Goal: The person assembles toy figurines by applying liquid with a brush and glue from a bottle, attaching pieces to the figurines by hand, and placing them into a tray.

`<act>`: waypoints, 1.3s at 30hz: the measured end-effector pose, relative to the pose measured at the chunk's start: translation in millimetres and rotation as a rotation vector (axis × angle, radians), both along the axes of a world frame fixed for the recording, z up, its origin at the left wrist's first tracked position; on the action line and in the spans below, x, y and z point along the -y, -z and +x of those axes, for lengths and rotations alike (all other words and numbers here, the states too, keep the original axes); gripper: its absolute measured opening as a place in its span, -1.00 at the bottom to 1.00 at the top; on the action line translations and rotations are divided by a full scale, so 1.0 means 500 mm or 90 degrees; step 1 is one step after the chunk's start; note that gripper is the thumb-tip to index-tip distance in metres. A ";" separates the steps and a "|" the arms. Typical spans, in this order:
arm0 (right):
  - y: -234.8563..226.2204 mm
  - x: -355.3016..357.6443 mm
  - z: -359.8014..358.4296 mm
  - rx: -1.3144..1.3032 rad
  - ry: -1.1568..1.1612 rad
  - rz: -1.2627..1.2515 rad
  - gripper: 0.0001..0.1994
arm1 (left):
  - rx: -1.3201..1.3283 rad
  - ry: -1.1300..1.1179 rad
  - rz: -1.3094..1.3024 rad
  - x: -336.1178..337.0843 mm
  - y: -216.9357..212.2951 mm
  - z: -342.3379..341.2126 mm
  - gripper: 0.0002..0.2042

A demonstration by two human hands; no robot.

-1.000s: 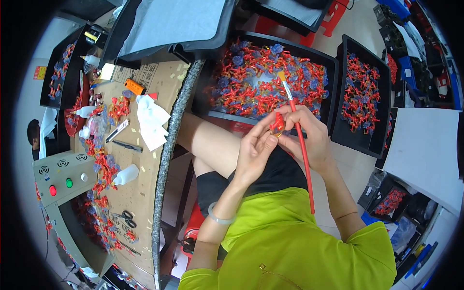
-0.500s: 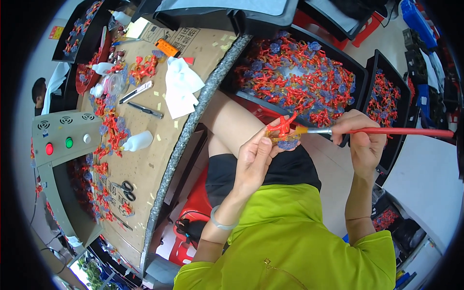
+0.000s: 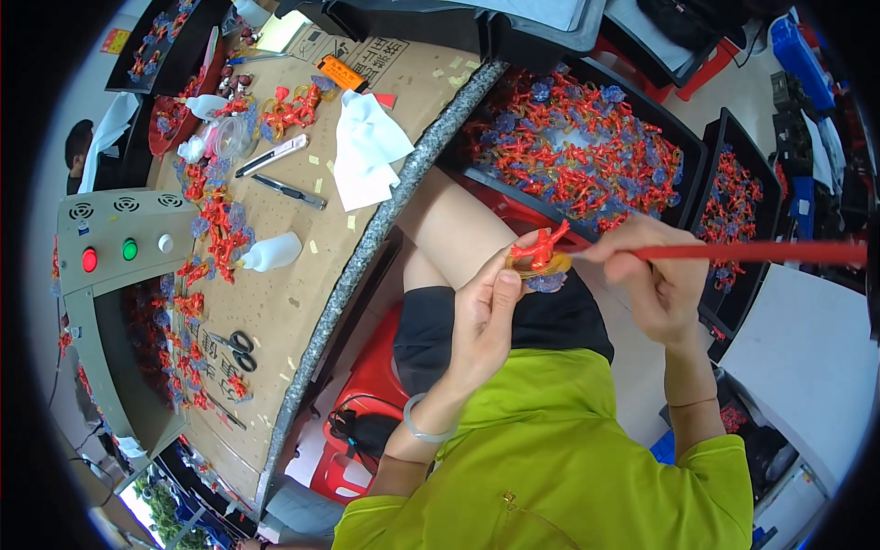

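Over my lap, my left hand point(image 3: 486, 316) is closed on a small figurine point(image 3: 543, 246), glossy red on top with amber-yellow and translucent purple parts below. The thumb presses on its near side. My right hand point(image 3: 662, 284) pinches a paintbrush point(image 3: 770, 252) with a long red handle, close to its metal end. The handle points to the right, smeared by motion. The bristle end meets the right side of the figurine, near the yellow part; the bristles themselves are hard to make out.
A black tray point(image 3: 698, 174) heaped with similar figurines lies beyond my hands, another black tray point(image 3: 775, 197) to its right. On the table at left are a white cloth point(image 3: 367, 151), two craft knives, a white squeeze bottle point(image 3: 273, 252), scissors point(image 3: 242, 350) and a grey machine point(image 3: 119, 238) with buttons.
The right hand has moved a little left and down, bringing the brush end closer in against the figurine. The left hand keeps its hold. The whole view has shifted slightly.
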State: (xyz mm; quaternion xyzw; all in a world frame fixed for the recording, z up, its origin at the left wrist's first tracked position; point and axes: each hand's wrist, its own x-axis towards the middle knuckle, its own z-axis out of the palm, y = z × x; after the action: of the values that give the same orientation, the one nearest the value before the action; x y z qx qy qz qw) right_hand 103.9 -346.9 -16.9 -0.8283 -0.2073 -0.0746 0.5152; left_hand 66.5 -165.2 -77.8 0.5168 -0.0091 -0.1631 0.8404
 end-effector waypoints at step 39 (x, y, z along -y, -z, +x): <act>0.117 -0.042 -0.007 -0.326 -0.022 0.473 -0.88 | -0.291 0.021 -0.323 -0.034 0.019 -0.005 -0.59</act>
State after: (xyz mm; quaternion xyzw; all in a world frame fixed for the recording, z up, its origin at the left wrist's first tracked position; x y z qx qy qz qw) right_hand 100.2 -326.0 -75.2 -0.5755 -0.0458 0.0720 0.8134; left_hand 63.8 -148.1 -87.5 0.2413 0.1312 -0.2806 0.9197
